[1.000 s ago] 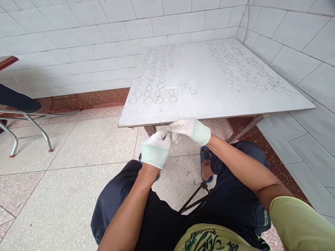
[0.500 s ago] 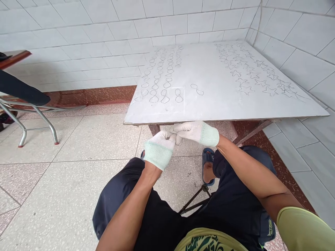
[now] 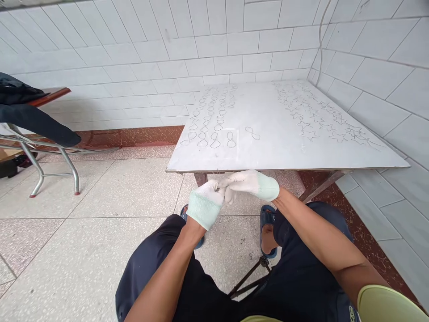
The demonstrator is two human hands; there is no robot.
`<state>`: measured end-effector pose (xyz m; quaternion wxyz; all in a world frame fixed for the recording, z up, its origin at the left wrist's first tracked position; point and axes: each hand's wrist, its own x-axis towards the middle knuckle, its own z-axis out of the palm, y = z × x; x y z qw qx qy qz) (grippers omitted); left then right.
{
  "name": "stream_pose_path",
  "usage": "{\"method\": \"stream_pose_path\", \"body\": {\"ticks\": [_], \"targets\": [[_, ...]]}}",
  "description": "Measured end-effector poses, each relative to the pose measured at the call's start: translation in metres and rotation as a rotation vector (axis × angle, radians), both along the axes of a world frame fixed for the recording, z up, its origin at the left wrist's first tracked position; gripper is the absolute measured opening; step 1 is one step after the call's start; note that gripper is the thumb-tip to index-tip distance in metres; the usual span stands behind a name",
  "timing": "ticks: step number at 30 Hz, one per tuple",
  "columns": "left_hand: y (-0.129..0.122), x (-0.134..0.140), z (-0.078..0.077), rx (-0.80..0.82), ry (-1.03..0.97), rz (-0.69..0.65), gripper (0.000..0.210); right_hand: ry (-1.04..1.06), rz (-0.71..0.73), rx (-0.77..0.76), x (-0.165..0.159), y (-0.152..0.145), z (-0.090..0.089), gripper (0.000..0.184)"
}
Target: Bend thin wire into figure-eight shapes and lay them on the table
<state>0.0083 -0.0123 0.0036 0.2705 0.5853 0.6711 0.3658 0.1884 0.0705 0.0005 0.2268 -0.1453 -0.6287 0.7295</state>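
My left hand (image 3: 207, 202) and my right hand (image 3: 251, 183), both in white gloves with pale green cuffs, meet just in front of the table's near edge. Their closed fingers pinch a thin wire (image 3: 217, 171); its fine ends poke up above the left fingers, and the gloves cover most of it. Beyond them on the white tabletop (image 3: 268, 152) lie rows of figure-eight wire shapes (image 3: 231, 140) to the left. One figure-eight piece (image 3: 252, 133) sits apart from the rows. Star-shaped wire pieces (image 3: 308, 130) are spread over the right side, some overlapping.
Tiled walls stand behind and to the right of the table, with a cable (image 3: 321, 44) in the corner. A metal-legged chair (image 3: 40, 172) with a person's dark-clothed leg (image 3: 36, 120) is at left. Between my feet is a dark metal stand (image 3: 250, 275).
The view has tilted up, so the table and hands appear lower. My hands remain together, and thin wire ends now show more clearly above the left fingers.
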Motion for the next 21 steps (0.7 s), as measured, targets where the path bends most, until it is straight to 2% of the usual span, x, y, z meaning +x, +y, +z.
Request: {"method": "stream_pose_path", "body": {"ticks": [3, 6, 9, 12, 16, 21], "targets": [[0.0, 0.003, 0.004, 0.001, 0.157, -0.012, 0.037, -0.051, -0.034, 0.018, 0.006, -0.001, 0.01, 0.055], [0.001, 0.004, 0.009, 0.02, 0.368, -0.049, 0.038, -0.127, -0.224, 0.066, 0.015, 0.002, 0.022, 0.048], [0.003, 0.004, 0.009, 0.059, 0.576, -0.078, 0.037, -0.297, -0.393, 0.177, 0.02, 0.003, 0.032, 0.037], [0.004, 0.005, 0.006, 0.069, 0.656, -0.089, 0.035, -0.427, -0.353, 0.292, 0.02, 0.001, 0.036, 0.029], [0.001, 0.008, 0.008, 0.013, 0.473, -0.073, 0.033, -0.425, -0.271, 0.377, 0.018, 0.0, 0.032, 0.029], [-0.005, 0.004, 0.015, -0.111, -0.04, -0.045, 0.024, -0.332, -0.263, 0.32, 0.013, -0.001, 0.022, 0.021]]}}
